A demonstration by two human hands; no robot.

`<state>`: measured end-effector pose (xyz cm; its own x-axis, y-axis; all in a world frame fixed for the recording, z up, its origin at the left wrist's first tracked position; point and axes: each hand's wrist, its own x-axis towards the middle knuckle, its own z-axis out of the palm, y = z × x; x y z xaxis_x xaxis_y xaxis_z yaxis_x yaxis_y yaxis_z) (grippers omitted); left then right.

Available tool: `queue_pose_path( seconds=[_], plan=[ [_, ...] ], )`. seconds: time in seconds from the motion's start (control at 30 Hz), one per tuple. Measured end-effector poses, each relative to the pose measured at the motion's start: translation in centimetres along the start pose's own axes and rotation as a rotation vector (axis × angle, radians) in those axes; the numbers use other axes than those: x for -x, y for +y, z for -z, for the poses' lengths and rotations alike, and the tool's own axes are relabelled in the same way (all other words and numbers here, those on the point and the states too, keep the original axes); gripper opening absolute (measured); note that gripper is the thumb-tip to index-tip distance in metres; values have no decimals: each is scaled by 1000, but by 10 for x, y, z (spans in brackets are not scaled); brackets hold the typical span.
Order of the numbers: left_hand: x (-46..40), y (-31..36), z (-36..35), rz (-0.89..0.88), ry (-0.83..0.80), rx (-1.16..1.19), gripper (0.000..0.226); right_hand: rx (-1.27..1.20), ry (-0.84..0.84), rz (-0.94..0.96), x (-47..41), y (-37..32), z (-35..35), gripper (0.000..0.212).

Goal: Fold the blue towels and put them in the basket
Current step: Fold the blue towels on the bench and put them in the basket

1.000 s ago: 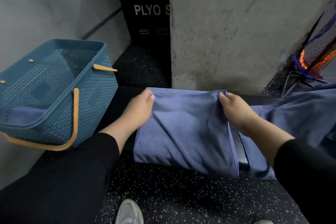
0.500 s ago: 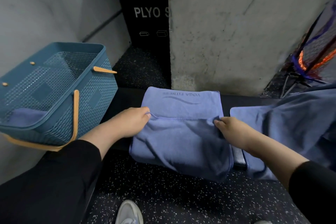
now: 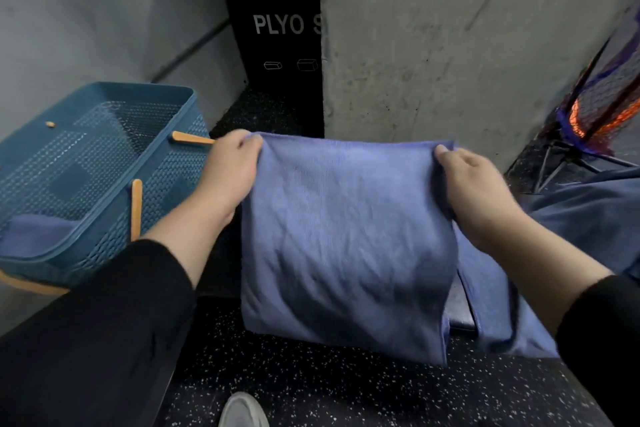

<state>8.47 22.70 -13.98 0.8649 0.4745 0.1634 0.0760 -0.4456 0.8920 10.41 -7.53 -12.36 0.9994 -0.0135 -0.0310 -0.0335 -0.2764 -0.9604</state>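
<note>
A folded blue towel (image 3: 346,236) hangs in front of me, held up by its top edge. My left hand (image 3: 230,173) pinches its top left corner and my right hand (image 3: 478,191) pinches its top right corner. Its lower part drapes over the front edge of a dark bench (image 3: 457,308). A second blue towel (image 3: 588,215) lies spread on the bench to the right, partly behind my right arm. At the left stands a blue woven basket (image 3: 104,163) with tan handles, and a folded blue towel (image 3: 34,236) lies in its bottom.
A concrete pillar (image 3: 467,45) rises right behind the bench. A black plyo box (image 3: 277,35) stands in the gap left of it. Orange and blue netting (image 3: 595,114) sits at the far right. Speckled black floor (image 3: 346,395) and a grey shoe (image 3: 242,412) are below.
Both hands pulled the towel's edge toward me over the lower half, then lifted the folded towel up off the bench. The printed logo on it is hidden now.
</note>
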Motion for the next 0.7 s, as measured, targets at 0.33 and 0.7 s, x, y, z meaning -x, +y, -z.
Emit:
queue_pose_path(
  seconds=[0.33,0.7],
  plan=[
    [20,-62,-20,-83,-374,-670,31,524,-229,-159,-15,65,-22,40],
    [10,-70,-16,-44,-271,-712,32,598,-110,-5,-23,71,-13,38]
  ],
)
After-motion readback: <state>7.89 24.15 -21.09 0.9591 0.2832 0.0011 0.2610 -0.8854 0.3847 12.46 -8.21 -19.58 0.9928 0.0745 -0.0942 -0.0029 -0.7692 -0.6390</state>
